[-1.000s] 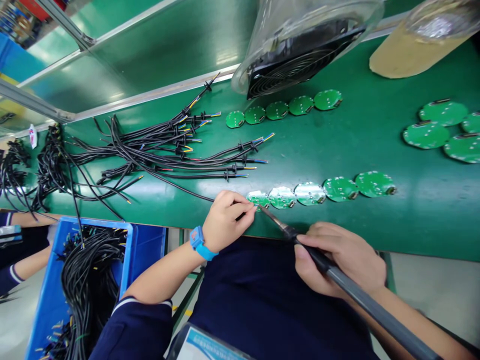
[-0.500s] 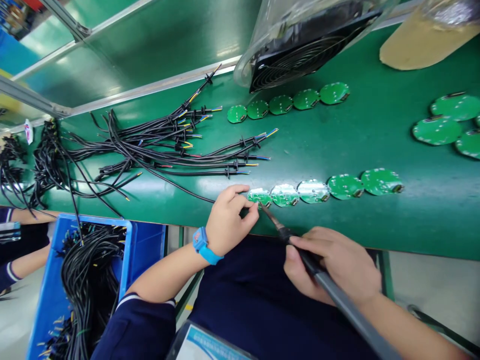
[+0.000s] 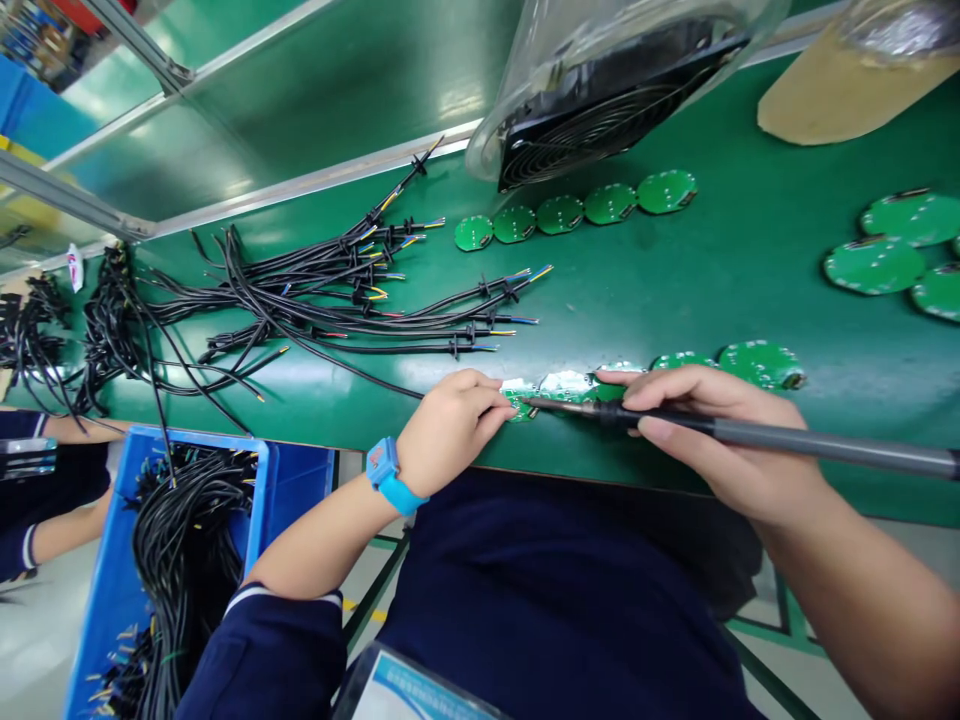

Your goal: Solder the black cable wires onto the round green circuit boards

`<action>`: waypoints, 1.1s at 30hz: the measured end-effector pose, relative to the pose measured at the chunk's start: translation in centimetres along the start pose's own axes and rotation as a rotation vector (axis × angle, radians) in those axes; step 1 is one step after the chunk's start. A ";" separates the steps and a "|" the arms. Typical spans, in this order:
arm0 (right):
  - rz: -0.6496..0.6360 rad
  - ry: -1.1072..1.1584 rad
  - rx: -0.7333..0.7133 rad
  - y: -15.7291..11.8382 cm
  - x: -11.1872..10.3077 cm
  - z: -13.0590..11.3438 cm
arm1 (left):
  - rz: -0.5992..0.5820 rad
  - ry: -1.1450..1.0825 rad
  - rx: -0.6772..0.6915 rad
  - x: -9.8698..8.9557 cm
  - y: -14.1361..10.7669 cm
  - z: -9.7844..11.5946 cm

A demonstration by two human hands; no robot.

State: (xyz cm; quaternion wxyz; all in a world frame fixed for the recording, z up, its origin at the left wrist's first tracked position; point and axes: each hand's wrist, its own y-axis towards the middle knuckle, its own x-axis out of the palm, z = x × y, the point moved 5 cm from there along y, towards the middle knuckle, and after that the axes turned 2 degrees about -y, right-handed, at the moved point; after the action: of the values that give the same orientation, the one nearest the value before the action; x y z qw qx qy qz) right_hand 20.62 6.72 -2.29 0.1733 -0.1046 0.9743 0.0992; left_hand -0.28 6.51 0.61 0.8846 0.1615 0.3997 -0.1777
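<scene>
At centre right, the right hand point(image 3: 757, 482) clamps a soldering iron point(image 3: 832, 444); the left hand point(image 3: 446, 428), whose grip I cannot tell, touches a green board point(image 3: 519, 396).

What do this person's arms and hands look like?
The left hand and right hand are ungloved. The left arm wears a bright blue, square-faced watch with matching wrist strap and a dark navy fabric sleeve edged in white. The right forearm is bare.
</scene>
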 end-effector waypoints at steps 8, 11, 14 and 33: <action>-0.011 -0.106 -0.056 0.2 0.3 -0.5 | -0.046 0.004 0.020 0.0 0.3 -0.2; -0.016 -0.128 -0.107 0.2 0.3 -0.7 | -0.033 -0.007 0.002 0.0 0.3 -0.2; -0.011 -0.135 -0.132 0.1 0.3 -0.8 | -0.020 -0.018 -0.021 -0.1 0.5 -0.1; 0.219 0.215 -0.100 -1.0 -0.9 0.2 | -0.046 0.008 -0.149 -0.6 1.1 -0.3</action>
State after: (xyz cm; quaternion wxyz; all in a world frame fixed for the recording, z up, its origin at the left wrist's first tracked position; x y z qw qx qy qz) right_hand 21.71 5.96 -2.27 0.0508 -0.0162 0.9866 0.1543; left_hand -0.34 7.69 1.06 0.8884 0.0865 0.4188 -0.1669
